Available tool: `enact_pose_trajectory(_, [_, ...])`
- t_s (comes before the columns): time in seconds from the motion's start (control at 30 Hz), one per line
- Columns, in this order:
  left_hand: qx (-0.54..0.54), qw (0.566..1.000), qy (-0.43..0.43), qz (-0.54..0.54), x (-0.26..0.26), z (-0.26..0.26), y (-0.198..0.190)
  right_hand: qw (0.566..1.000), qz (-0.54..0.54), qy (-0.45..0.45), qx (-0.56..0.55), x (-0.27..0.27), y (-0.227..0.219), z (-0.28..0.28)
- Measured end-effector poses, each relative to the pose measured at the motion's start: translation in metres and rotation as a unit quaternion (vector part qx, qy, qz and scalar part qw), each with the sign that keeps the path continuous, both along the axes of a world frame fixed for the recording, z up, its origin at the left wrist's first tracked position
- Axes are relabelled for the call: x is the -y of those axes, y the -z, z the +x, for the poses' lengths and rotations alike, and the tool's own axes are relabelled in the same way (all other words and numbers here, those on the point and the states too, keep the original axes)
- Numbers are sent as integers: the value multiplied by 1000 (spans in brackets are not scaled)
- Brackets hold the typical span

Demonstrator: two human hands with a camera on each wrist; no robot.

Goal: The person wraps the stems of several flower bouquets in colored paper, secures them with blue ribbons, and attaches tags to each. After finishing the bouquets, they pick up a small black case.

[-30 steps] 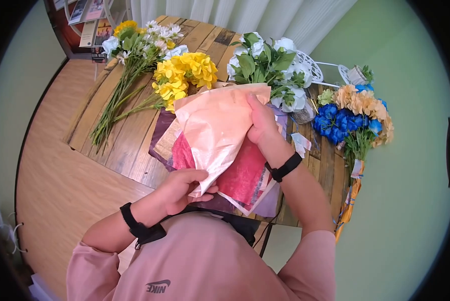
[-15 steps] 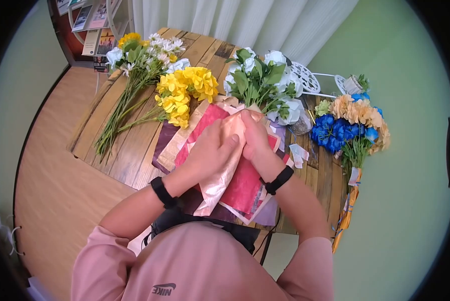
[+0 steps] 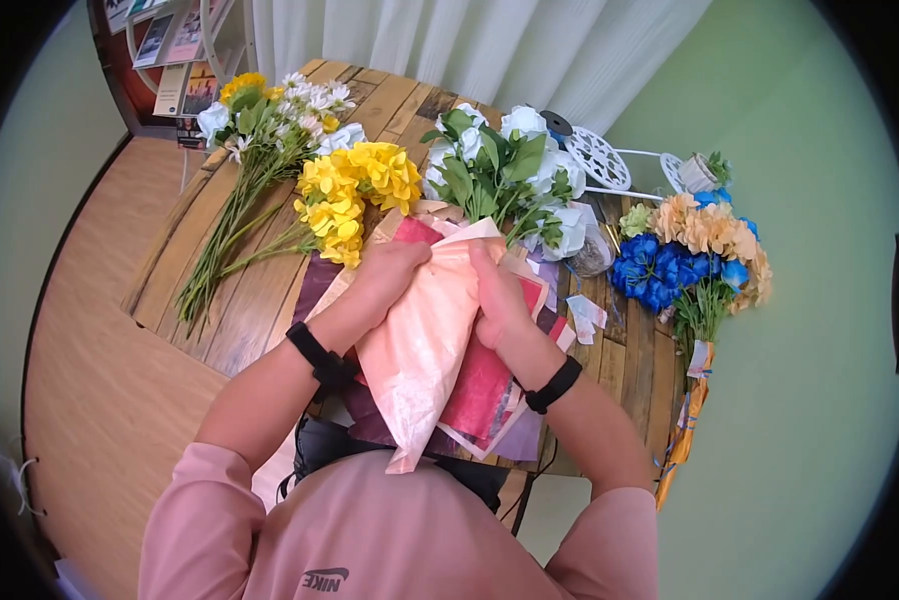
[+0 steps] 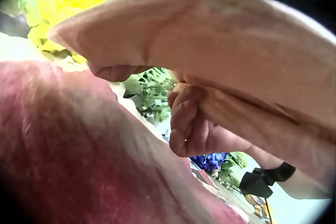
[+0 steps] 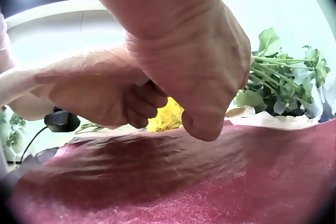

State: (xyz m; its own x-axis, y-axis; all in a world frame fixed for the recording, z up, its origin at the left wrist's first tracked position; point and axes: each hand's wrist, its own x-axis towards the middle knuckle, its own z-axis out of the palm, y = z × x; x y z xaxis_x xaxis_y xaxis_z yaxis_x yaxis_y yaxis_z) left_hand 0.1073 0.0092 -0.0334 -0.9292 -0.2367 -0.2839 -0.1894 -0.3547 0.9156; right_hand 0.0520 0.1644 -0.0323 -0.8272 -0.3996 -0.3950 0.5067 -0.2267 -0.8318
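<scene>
A peach sheet of wrapping paper (image 3: 421, 350), folded to a narrow point, hangs between both hands over a stack of papers. My left hand (image 3: 389, 278) grips its upper left edge. Across from it, my right hand (image 3: 499, 300) pinches the right edge with the thumb on top. The right hand's fingers (image 4: 186, 116) show curled under the paper in the left wrist view. Beneath lies a red sheet (image 3: 477, 392), which fills the lower part of the right wrist view. The paper's lower tip reaches toward the person's shirt.
Yellow flowers (image 3: 354, 190) and a bunch of mixed stems (image 3: 239, 190) lie at left on the wooden table (image 3: 249, 330). White flowers (image 3: 529, 160) stand behind the papers. Blue flowers (image 3: 659, 270) with peach blooms lie at the right edge, near a white metal stand (image 3: 599, 160).
The left hand moved from the paper's lower tip up to its upper edge, beside the right hand. Both hands then drew apart, and the peach sheet now spreads wider between them.
</scene>
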Motion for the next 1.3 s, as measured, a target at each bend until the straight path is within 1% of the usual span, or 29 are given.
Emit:
enact_pose_trajectory(0.03, [36, 999, 15, 0, -1, 2, 0, 999, -7, 13, 32, 1, 1, 0])
enact_pose_trajectory(0.07, [71, 997, 31, -1, -1, 3, 0, 999, -8, 14, 32, 1, 2, 0])
enact_pose_trajectory(0.1, [70, 997, 32, -2, 0, 2, 2, 999, -4, 26, 35, 2, 3, 0])
enact_pose_trajectory(0.13, [35, 980, 47, -189, 1, 2, 6, 999, 2, 37, 39, 2, 4, 0])
enact_pose_trajectory(0.17, [-2, 928, 60, -369, 1, 1, 9, 999, 3, 37, 37, 1, 5, -1])
enact_pose_trajectory(0.2, [-2, 928, 60, -368, -1, -6, 11, 999, -3, 28, 30, 0, 6, -1])
enact_pose_trajectory(0.27, [-164, 934, 29, -316, -8, -24, 7, 1000, -7, 18, 23, -1, 6, 1])
enact_pose_trajectory(0.3, [-166, 934, 28, -315, -12, -30, 2, 1000, 10, 7, 12, -2, 4, 3])
enact_pose_trajectory(0.37, [-105, 917, 90, -373, -18, -37, -19, 1000, 27, -6, -5, -1, 2, 4])
enact_pose_trajectory(0.43, [-92, 911, 94, -392, -21, -44, -23, 997, 48, -42, -50, -2, 4, 9])
enact_pose_trajectory(0.47, [-75, 903, 100, -411, -22, -47, -24, 997, 49, -41, -52, -4, 3, 10])
enact_pose_trajectory(0.53, [-96, 899, 107, -413, -20, -50, -21, 995, 44, -64, -60, -6, 3, 10])
enact_pose_trajectory(0.57, [-113, 895, 115, -415, -20, -52, -18, 995, 44, -61, -59, -7, 2, 10])
enact_pose_trajectory(0.7, [-131, 896, 114, -408, -18, -69, 0, 994, 34, -78, -63, -10, 1, 13])
enact_pose_trajectory(0.73, [-110, 935, 110, -320, -17, -76, 3, 994, 21, -84, -65, -9, 0, 14])
enact_pose_trajectory(0.77, [-89, 964, 104, -228, -16, -82, 7, 994, 21, -85, -65, -9, -1, 16])
enact_pose_trajectory(0.8, [-89, 964, 104, -229, -15, -86, 11, 994, -3, -82, -73, -7, -2, 18])
enact_pose_trajectory(0.83, [-32, 962, 112, -246, -15, -84, 3, 993, -27, -78, -80, -7, -3, 19])
enact_pose_trajectory(0.87, [25, 957, 120, -264, -15, -82, -4, 993, -29, -77, -81, -7, -3, 18])
enact_pose_trajectory(0.9, [23, 956, 121, -267, -16, -80, -5, 993, -29, -82, -79, -7, -3, 18])
enact_pose_trajectory(0.97, [-108, 950, 98, -276, -17, -74, -4, 993, -29, -85, -76, -8, -2, 19])
enact_pose_trajectory(1.0, [-108, 949, 99, -277, -17, -74, -5, 993, -24, -85, -83, -8, -2, 19])
enact_pose_trajectory(1.07, [-194, 924, 171, -281, -18, -73, -12, 992, -20, -85, -90, -7, -1, 19])
enact_pose_trajectory(1.1, [-195, 924, 172, -282, -19, -72, -15, 991, -20, -79, -105, -7, 0, 19])
enact_pose_trajectory(1.17, [-186, 919, 240, -253, -18, -69, -19, 990, -20, -73, -120, -9, 5, 16])
enact_pose_trajectory(1.2, [-187, 918, 241, -253, -17, -68, -21, 990, -13, -71, -118, -10, 9, 14])
enact_pose_trajectory(1.23, [-169, 919, 226, -275, -16, -69, -23, 991, -6, -69, -115, -9, 8, 14])
enact_pose_trajectory(1.3, [-150, 919, 210, -297, -17, -68, -24, 991, -16, -74, -107, -11, 5, 14])
